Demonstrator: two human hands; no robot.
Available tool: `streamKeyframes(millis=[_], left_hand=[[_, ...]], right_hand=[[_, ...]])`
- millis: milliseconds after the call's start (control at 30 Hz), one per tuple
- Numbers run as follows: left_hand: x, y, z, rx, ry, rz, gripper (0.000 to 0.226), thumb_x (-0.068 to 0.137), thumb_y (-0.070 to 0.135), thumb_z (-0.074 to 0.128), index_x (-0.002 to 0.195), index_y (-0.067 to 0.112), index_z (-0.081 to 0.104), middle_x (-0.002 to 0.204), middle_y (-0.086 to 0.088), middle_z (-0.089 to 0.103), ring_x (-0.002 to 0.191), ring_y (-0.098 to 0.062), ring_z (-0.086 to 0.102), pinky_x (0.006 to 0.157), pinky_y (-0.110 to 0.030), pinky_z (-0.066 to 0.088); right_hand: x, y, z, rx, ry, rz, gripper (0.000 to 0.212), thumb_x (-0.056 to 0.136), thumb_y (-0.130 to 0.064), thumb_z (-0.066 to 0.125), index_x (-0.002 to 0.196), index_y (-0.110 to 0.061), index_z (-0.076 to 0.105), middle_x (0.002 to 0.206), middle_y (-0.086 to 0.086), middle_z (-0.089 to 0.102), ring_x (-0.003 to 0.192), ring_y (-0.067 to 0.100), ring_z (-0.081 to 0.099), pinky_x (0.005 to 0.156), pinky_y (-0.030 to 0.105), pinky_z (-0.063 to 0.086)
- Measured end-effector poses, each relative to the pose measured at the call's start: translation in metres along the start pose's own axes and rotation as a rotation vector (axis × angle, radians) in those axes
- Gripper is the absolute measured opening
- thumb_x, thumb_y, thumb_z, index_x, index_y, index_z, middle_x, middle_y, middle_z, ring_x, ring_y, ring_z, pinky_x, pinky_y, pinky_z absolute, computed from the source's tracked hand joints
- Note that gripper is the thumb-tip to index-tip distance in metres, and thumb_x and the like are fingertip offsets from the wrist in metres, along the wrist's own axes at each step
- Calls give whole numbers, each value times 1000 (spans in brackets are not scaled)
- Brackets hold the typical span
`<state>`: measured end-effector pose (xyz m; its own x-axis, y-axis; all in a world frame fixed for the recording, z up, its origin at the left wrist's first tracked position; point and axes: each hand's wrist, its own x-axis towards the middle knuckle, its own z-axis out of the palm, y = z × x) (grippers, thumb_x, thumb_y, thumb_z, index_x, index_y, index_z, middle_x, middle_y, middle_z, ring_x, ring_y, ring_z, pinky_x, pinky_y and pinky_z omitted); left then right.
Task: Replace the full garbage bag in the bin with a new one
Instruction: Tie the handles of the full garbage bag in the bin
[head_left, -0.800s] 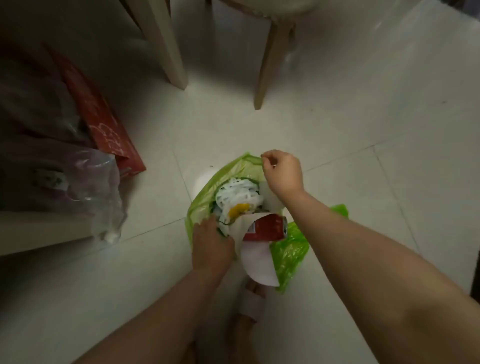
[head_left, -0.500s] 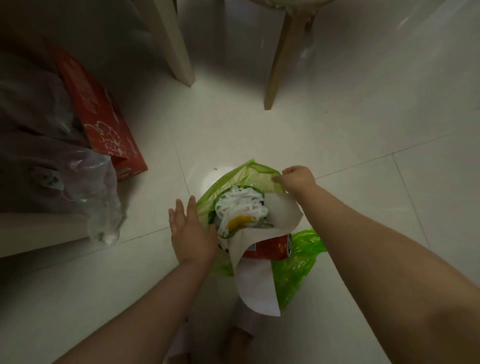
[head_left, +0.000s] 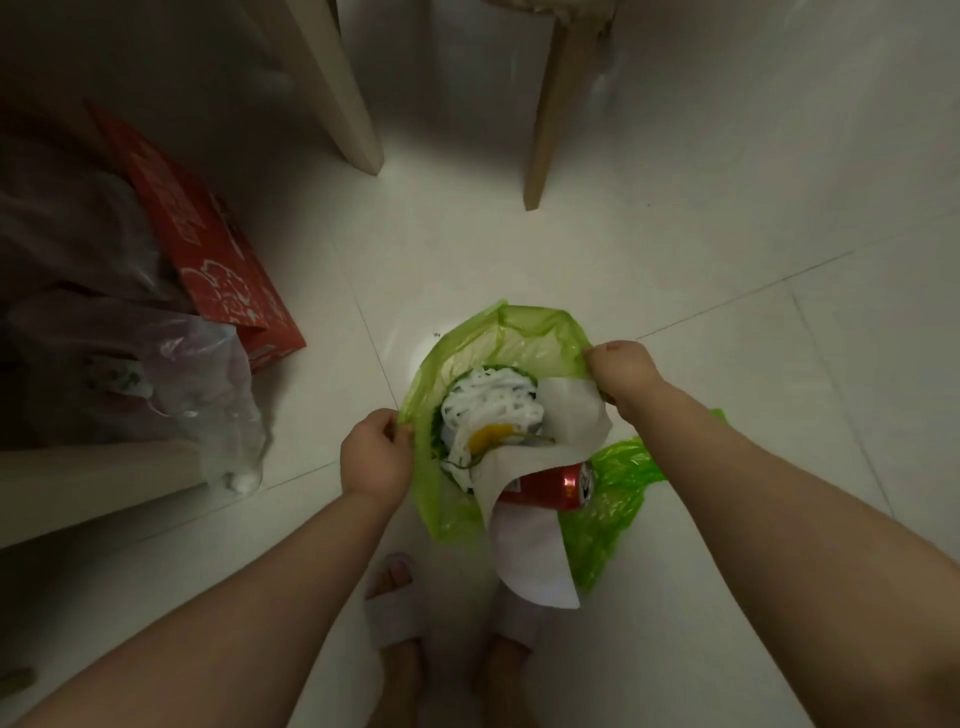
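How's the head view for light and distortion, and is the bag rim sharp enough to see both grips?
Head view: dim overall, one bright patch on the floor tiles, corners falling into shadow. Wide-angle bend curves the chair legs and tile seams. The green bag is reasonably sharp; left hand and right hand both pinch its rim. The red box sits in gloom.

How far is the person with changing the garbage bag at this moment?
Early stage. Done: the green bag's edge looks freed from the bin rim. In hand: the left hand and right hand each pinch that edge on opposite sides, around trash including a red can and white paper. Left: lift the full bag out, close it, and line the bin; no new bag is visible.
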<state>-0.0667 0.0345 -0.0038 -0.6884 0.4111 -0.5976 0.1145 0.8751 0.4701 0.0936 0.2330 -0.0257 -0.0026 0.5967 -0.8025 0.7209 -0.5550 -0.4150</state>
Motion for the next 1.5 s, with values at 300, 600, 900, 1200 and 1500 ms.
streamKeyframes(millis=[300, 600, 900, 1200, 1500], left_hand=[[-15, 1, -24, -109, 7, 32, 25, 88, 12, 48, 101, 8, 69, 97, -12, 73, 86, -28, 71, 82, -41, 57], [-15, -4, -7, 307, -116, 172, 37, 83, 37, 63, 107, 10, 64, 104, -12, 70, 92, -29, 66, 73, -31, 47], [-17, -30, -6, 115, 47, 141, 24, 87, 3, 43, 89, 3, 67, 81, -23, 70, 73, -37, 67, 71, -40, 54], [-49, -29, -11, 152, 66, 114, 33, 84, 28, 61, 112, 9, 62, 93, -10, 69, 93, -33, 63, 76, -33, 45], [-53, -12, -1, -104, 39, 7, 21, 88, 20, 58, 88, 2, 68, 82, -10, 63, 78, -23, 55, 71, -28, 37]], right_hand=[[-60, 39, -26, 234, 143, -62, 34, 84, -23, 65, 115, -9, 61, 104, 9, 64, 97, 21, 60, 90, 37, 52], [-62, 95, 16, 245, 32, 55, 35, 79, -26, 72, 107, -6, 68, 97, 10, 69, 90, 22, 63, 84, 35, 52], [-61, 126, -6, 171, 262, -3, 21, 90, -15, 53, 71, -7, 58, 63, 11, 54, 70, 34, 59, 76, 50, 55], [-93, 121, -33, 3, 148, -200, 41, 81, -27, 70, 116, -9, 59, 91, 0, 53, 85, 17, 53, 72, 26, 45], [-85, 80, -13, 25, 255, -243, 16, 89, -15, 56, 92, -7, 69, 84, 7, 66, 84, 24, 61, 71, 27, 45]])
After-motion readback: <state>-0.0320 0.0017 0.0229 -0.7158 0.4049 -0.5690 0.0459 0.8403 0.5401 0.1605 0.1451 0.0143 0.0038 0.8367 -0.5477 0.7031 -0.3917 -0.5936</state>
